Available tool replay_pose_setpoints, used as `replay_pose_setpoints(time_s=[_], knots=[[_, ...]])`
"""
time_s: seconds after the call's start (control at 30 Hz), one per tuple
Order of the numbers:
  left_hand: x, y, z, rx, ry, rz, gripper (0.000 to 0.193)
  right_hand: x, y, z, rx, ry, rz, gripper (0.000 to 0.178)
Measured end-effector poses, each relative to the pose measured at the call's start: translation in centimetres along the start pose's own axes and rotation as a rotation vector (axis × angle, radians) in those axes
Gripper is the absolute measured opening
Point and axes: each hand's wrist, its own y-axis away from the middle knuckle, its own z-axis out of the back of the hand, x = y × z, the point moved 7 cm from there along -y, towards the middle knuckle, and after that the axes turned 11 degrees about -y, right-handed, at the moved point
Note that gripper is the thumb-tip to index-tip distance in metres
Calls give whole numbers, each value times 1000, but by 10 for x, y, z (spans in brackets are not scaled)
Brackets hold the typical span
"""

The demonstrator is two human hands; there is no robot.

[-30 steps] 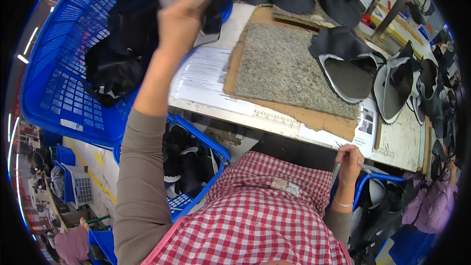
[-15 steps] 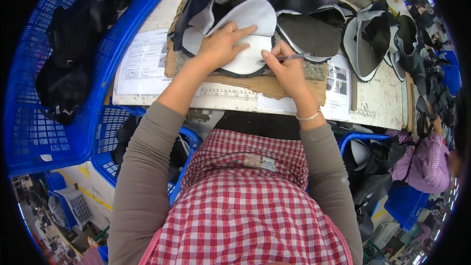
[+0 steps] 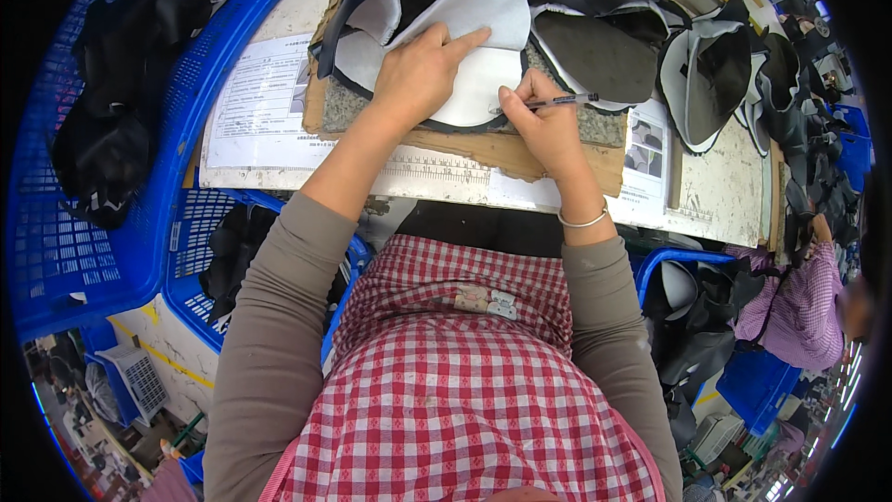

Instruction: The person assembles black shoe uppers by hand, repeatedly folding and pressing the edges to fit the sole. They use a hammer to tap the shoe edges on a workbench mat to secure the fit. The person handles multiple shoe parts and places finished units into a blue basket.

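A shoe upper point(image 3: 483, 84) lies on the work board, its white lining facing up and a black edge round it. A rounded pale flap point(image 3: 478, 9) stands folded back above the lining. My left hand point(image 3: 420, 76) rests on the lining, its index finger stretched along the fold below the flap and the other fingers partly hidden. A slim dark pen point(image 3: 565, 100) is pinched in my right hand point(image 3: 544, 125). The pen's tip points left, at the lower right part of the lining. Whether the tip touches the lining I cannot tell.
More black uppers point(image 3: 599, 51) with pale linings lie along the bench to the right. Printed sheets point(image 3: 255, 112) lie beside the cardboard-edged board point(image 3: 474, 151). A blue basket point(image 3: 172, 251) holding black pieces stands left. At the right a person in a checked sleeve point(image 3: 799, 316) sits nearby.
My left hand has drawn its fingers closer together, with the index finger still along the fold. The pen has tilted more level, its tip still over the lining.
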Motion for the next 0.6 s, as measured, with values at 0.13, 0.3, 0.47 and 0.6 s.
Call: replay_pose_setpoints(time_s=[0.13,0.3,0.47,0.6], knots=[[1,0,0,-14,-1,-1,54,2,-1,2,-38,-18,45,29],[1,0,2,-14,30,8,50,-2,1,5,-69,-78,58,29],[-12,-2,31,100,356,31,46,-21,2,31,-168,-596,-118,31],[-20,-5,130,-664,-68,-62,63,-20,2,36,-95,-759,-82,32]])
